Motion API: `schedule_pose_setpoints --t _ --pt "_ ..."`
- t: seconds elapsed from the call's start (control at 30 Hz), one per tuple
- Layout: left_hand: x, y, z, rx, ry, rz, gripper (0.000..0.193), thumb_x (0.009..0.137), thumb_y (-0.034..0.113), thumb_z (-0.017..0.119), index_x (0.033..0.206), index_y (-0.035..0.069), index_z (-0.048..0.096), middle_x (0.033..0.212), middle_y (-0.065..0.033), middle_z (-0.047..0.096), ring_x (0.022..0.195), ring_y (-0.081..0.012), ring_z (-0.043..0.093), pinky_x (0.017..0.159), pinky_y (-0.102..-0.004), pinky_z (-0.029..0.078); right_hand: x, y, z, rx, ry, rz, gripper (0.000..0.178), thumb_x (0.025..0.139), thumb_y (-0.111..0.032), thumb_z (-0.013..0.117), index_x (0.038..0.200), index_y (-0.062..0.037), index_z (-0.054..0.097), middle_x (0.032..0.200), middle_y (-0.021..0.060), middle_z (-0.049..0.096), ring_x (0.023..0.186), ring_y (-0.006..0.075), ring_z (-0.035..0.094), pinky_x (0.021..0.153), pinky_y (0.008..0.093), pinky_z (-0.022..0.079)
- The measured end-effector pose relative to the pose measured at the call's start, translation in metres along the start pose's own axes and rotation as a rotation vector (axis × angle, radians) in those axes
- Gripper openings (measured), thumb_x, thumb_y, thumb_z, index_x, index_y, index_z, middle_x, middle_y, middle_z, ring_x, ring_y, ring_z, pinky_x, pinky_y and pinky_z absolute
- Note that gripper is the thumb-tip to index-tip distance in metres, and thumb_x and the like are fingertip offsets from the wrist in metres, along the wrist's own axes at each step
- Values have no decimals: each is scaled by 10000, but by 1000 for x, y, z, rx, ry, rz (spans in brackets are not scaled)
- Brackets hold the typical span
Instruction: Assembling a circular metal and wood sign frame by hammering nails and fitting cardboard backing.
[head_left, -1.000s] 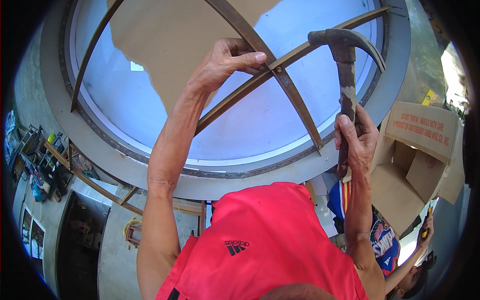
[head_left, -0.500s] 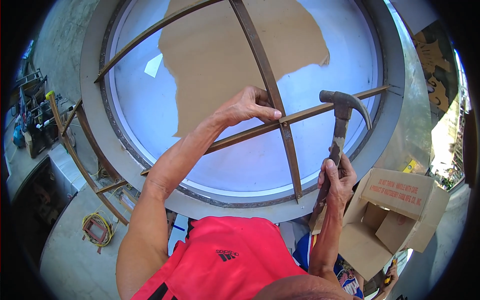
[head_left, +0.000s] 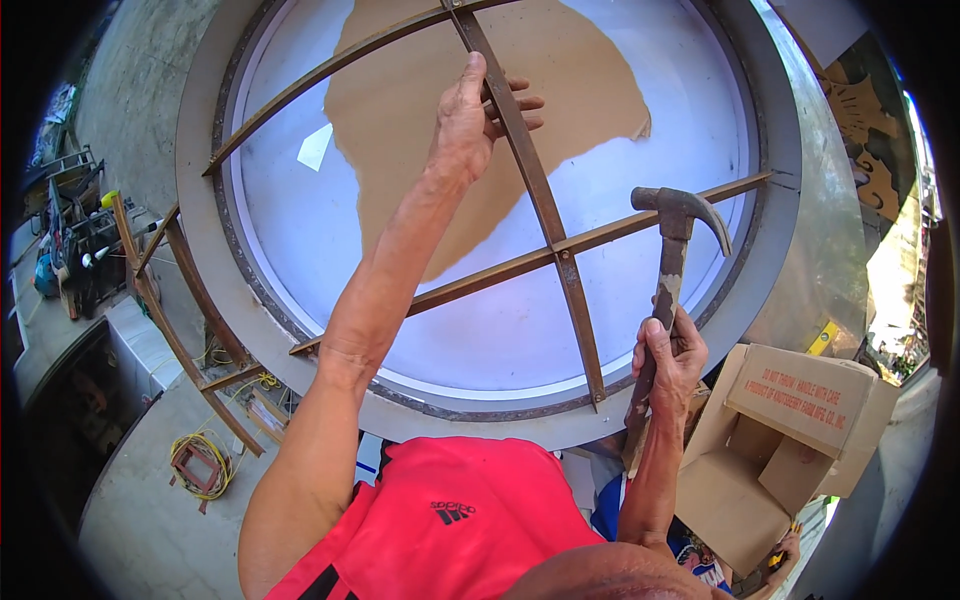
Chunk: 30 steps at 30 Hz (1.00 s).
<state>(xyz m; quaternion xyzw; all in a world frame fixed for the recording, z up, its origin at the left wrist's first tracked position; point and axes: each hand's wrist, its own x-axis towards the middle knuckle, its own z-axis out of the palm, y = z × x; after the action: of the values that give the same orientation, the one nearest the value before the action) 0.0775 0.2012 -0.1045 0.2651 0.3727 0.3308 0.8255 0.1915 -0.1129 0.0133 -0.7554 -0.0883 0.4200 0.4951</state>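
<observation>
My left hand (head_left: 468, 125) is at the long brown lattice bar (head_left: 530, 175), thumb along its left side and fingers passing beneath it to show on the right. Crossing that bar at a bolted joint is a second brown bar (head_left: 640, 228). Held upright in my right hand (head_left: 672, 355) is a claw hammer (head_left: 672, 270), gripped by its worn handle with the head up and the claw pointing right. The bars span a large round grey frame (head_left: 785, 215) with a pale bluish-white surface inside it.
Brown sheet material (head_left: 400, 160) lies within the ring. An opened cardboard box (head_left: 790, 400) stands at lower right, near another person's hand (head_left: 785, 550). On the left are a curved brown lattice piece (head_left: 165, 320), coiled yellow cord (head_left: 205, 490) and cluttered tools (head_left: 65, 235).
My left hand has left the bolted joint and moved farther away along the long bar. My right hand keeps the hammer in nearly the same place.
</observation>
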Motion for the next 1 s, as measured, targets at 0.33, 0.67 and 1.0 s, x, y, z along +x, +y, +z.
schedule_pose_setpoints --t 0.33,0.67,1.0 --pt "14 -18 23 77 206 53 392 1046 420 439 969 37 451 657 -20 420 462 -91 363 379 -276 355 4 3 -4 30 -1 32 385 934 -180 701 1216 59 593 761 57 597 521 100 555 418 222 422" --pt "15 -15 26 48 243 -3 235 1035 265 411 923 60 442 641 -2 391 445 -88 337 363 -291 321 4 3 -3 26 -4 33 398 936 -180 700 1234 59 589 750 49 592 521 96 545 426 223 415" --pt "17 -16 23 109 262 27 291 1014 311 476 937 31 465 662 -38 441 464 -128 413 400 -330 400 0 1 -2 -26 26 39 371 935 -185 695 1195 58 589 750 56 592 501 93 537 406 226 434"
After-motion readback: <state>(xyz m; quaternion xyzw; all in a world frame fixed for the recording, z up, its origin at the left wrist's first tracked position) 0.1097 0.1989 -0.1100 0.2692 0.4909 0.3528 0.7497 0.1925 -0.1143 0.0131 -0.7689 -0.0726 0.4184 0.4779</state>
